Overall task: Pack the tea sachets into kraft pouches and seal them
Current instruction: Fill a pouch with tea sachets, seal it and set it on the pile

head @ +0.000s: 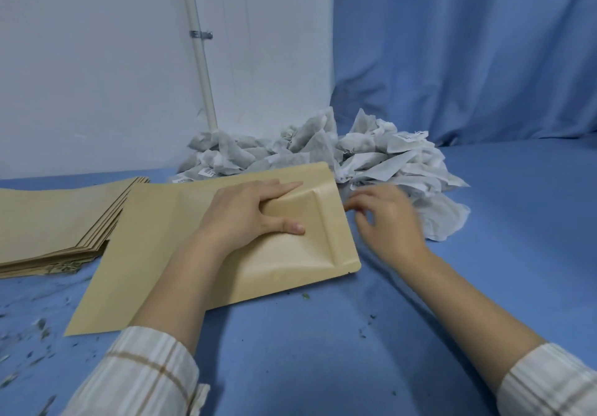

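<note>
Both of our hands were over the blue worktop (323, 351). Our left hand (248, 212) lay on the kraft pouch (181, 238) near its mouth end, the index finger stretched along the upper edge, the thumb pressed flat on the paper and the middle fingers curled, so that the paper bulged up between them; whether the fingers were tucked inside the mouth we could not tell. Our right hand (387, 218) hovered just beside the pouch's open end, blurred, its fingers loosely curled and holding nothing that we could make out. The pouch lay flat and slantwise on the worktop, its mouth toward the right. Just beyond it and beyond our right hand sat the heap of tea sachets (323, 150), grey-white and crumpled, some with small printed labels, piled against the white wall (97, 76) and the blue curtain (468, 53). To the left of the pouch, touching its edge, lay a stack of flat kraft pouches (58, 218). Loose bits of tea (42, 325) were scattered over the worktop at the left. A white pipe (200, 60) ran down the wall behind the sachets. Checked cuffs (145, 373) covered both our wrists.
</note>
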Demonstrator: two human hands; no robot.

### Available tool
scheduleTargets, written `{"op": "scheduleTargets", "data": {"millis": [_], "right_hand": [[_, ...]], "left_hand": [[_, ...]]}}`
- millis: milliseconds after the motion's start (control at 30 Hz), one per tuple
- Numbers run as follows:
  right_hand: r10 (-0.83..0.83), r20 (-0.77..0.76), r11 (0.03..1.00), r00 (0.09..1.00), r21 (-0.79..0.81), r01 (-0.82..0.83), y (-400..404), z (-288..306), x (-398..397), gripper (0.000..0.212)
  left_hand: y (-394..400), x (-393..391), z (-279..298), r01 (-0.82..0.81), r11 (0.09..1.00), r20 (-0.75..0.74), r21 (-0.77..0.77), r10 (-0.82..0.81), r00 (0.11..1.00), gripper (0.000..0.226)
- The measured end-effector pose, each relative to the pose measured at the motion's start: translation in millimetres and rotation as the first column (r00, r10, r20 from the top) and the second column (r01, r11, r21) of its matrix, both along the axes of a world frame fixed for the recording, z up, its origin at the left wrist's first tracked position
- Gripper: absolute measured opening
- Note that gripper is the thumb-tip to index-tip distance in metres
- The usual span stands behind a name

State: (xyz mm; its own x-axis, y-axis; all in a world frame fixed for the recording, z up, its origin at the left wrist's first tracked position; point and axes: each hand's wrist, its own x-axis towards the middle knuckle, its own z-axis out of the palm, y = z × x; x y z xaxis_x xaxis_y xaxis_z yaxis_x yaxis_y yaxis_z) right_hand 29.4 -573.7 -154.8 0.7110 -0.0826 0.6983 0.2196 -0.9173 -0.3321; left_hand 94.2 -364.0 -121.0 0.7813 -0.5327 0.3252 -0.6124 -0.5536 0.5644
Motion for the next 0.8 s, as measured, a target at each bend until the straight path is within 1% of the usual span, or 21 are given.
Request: {"op": "scheduleTargets", "data": {"millis": [33, 67, 100, 133, 200, 233, 267, 300, 333, 367, 400, 433, 467, 500, 533, 567, 600, 667, 700, 767, 800], "right_hand": [[-0.168, 0.126, 0.979, 0.978, -0.099, 0.181, -9, -3, 0, 0.02], [-0.314, 0.189, 0.931, 0.931, -0.133, 0.341, -17, -5, 1, 0.018], [-0.43, 0.164, 0.878, 0.888, -0.153, 0.453, -25, -8, 3, 0.016], [-0.514, 0.091, 0.832, 0.853, -0.189, 0.522, -30, -10, 4, 0.017], [-0.615, -0.133, 0.776, 0.777, -0.281, 0.566, -37, -17, 5, 0.028], [-0.625, -0.191, 0.771, 0.757, -0.304, 0.56, -40, -19, 5, 0.034], [-0.615, -0.207, 0.78, 0.761, -0.301, 0.548, -42, -20, 5, 0.038], [-0.574, -0.173, 0.811, 0.801, -0.259, 0.525, -42, -19, 5, 0.038], [-0.501, -0.075, 0.858, 0.862, -0.172, 0.483, -39, -18, 4, 0.035], [-0.428, 0.052, 0.901, 0.903, -0.063, 0.43, -37, -15, 3, 0.03], [-0.373, 0.162, 0.928, 0.914, 0.07, 0.366, -33, -12, 2, 0.025], [-0.318, 0.224, 0.937, 0.921, 0.224, 0.269, -29, -8, 0, 0.021], [-0.261, 0.248, 0.914, 0.933, 0.375, 0.156, -25, -4, -1, 0.02], [-0.212, 0.245, 0.858, 0.946, 0.511, 0.06, -21, -1, -2, 0.017], [-0.161, 0.236, 0.78, 0.958, 0.626, -0.023, -18, 2, -3, 0.014], [-0.112, 0.22, 0.696, 0.969, 0.713, -0.081, -17, 5, -4, 0.016], [-0.072, 0.189, 0.627, 0.979, 0.772, -0.103, -16, 5, -5, 0.018], [0.024, 0.111, 0.528, 0.994, 0.843, -0.107, -16, 6, -5, 0.016], [0.102, 0.087, 0.474, 0.991, 0.871, -0.125, -15, 7, -5, 0.012], [0.301, 0.076, 0.364, 0.95, 0.912, -0.188, -11, 8, -4, 0.008], [0.389, 0.067, 0.344, 0.919, 0.915, -0.212, -8, 9, -4, 0.007]], "left_hand": [[0, 1, 0, -0.023, 1.0, 0.034, 0.004, 0.023, 0.999, 0.074], [1, 1, -1, -0.033, 0.999, 0.053, 0.008, 0.033, 0.998, 0.076], [1, 1, -1, -0.035, 0.999, 0.056, 0.014, 0.034, 0.998, 0.077], [1, 2, -2, -0.032, 0.999, 0.048, 0.024, 0.031, 0.998, 0.078], [0, 2, -3, -0.025, 0.998, 0.028, 0.053, 0.023, 0.999, 0.078], [0, 2, -4, -0.026, 0.998, 0.019, 0.064, 0.025, 0.999, 0.078], [-1, 3, -4, -0.031, 0.997, 0.013, 0.068, 0.031, 0.999, 0.079], [-1, 3, -4, -0.036, 0.997, 0.011, 0.063, 0.035, 0.999, 0.079], [0, 3, -3, -0.039, 0.998, 0.013, 0.051, 0.038, 0.999, 0.079], [1, 3, -3, -0.042, 0.998, 0.018, 0.04, 0.042, 0.999, 0.079], [2, 3, -2, -0.049, 0.998, 0.023, 0.03, 0.049, 0.999, 0.08], [3, 3, -1, -0.059, 0.998, 0.024, 0.019, 0.059, 0.998, 0.08], [5, 3, 0, -0.069, 0.998, 0.023, 0.005, 0.069, 0.997, 0.081], [7, 4, 1, -0.078, 0.997, 0.021, -0.009, 0.078, 0.997, 0.082], [8, 5, 1, -0.082, 0.996, 0.017, -0.02, 0.082, 0.996, 0.082], [9, 6, 1, -0.081, 0.996, 0.011, -0.027, 0.081, 0.997, 0.083], [10, 6, 2, -0.074, 0.997, 0.002, -0.032, 0.074, 0.997, 0.083], [11, 5, 3, -0.051, 0.998, -0.02, -0.048, 0.05, 0.999, 0.083], [10, 4, 3, -0.036, 0.998, -0.026, -0.053, 0.035, 0.999, 0.083], [8, 3, 3, -0.005, 0.999, -0.024, -0.05, 0.004, 1.0, 0.08], [5, 1, 4, 0.021, 0.999, -0.026, -0.044, -0.022, 0.999, 0.078]]}}
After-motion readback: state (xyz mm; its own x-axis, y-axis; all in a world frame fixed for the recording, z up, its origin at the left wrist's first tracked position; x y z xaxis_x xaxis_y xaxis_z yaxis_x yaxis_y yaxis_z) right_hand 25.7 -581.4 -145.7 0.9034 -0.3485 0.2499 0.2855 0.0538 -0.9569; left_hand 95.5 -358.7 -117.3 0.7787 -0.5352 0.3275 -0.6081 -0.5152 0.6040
